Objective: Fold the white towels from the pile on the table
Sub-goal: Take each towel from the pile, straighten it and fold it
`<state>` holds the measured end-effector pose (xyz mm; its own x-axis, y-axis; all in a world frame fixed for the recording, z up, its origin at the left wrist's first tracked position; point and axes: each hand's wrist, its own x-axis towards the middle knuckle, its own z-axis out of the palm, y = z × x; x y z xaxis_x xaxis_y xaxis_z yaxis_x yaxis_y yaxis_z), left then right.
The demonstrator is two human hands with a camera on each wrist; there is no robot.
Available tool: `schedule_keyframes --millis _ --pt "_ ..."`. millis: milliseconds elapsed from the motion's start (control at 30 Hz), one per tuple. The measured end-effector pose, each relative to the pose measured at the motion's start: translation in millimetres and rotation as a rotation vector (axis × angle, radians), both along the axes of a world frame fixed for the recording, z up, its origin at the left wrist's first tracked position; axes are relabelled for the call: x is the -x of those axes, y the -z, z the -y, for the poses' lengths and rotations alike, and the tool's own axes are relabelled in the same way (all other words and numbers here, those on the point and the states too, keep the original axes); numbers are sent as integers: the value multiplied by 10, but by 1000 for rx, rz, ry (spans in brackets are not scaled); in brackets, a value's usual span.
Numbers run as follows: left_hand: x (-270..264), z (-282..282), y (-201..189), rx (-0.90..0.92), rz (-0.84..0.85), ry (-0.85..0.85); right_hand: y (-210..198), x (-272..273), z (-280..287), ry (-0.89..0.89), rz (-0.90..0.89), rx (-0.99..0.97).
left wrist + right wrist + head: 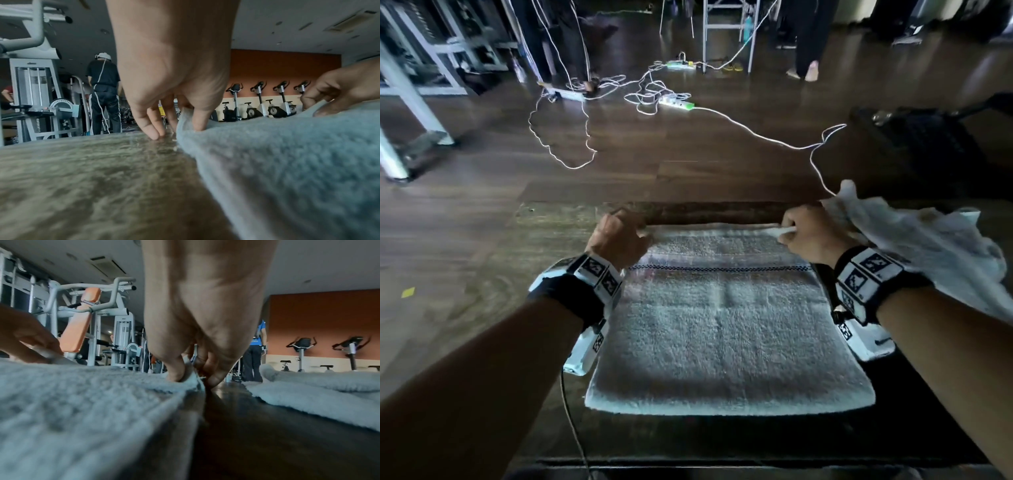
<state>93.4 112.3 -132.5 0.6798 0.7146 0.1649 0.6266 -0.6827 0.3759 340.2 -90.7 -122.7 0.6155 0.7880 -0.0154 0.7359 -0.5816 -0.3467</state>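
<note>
The towel point(726, 318) lay flat on the dark wooden table point(482, 294), squarely in front of the person, its near edge towards them and its far edge close to the table's far side. The left hand point(618, 240) had the far left corner, thumb pressed on top with a finger seemingly under the edge while the other fingertips touched the wood beside it. The right hand point(808, 236) pinched the far right corner between thumb and curled fingers.

The likeliest trouble, as I judged it, was an uneven fold: if one corner were drawn over faster than the other, the edges would land skewed. The left hold looked the shallower of the two, so that corner might slip free partway. The pile point(928, 250) of crumpled white towels sat just beside the right wrist, and the forearm could drag it on the way back.

The towel itself was white terry, thick and nubbly, with a dark woven stripe running across it near the far end and faint crease lines crossing at its middle. It lay smooth, with no bunching apart from the lifted corners
</note>
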Motion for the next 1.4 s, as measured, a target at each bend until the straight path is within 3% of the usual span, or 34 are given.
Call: schedule_keyframes --millis 133,400,567,767,1167,1400 --pt "47 93 -136 39 39 -7 -61 77 47 -25 -39 2" --pt "469 515 -638 57 156 -79 -545 412 605 -63 -49 -309" --pt "899 921 -987 61 234 -78 -923 700 1035 -105 -42 -360" --pt "1296 1328 -1286 84 197 -89 -1154 1034 1514 -184 -74 -342" --pt "1601 1725 -1297 157 76 -34 -1227 1462 1938 -152 -55 -173" --pt "1605 1639 -1030 198 -33 -25 -847 1418 1813 -52 -4 -272"
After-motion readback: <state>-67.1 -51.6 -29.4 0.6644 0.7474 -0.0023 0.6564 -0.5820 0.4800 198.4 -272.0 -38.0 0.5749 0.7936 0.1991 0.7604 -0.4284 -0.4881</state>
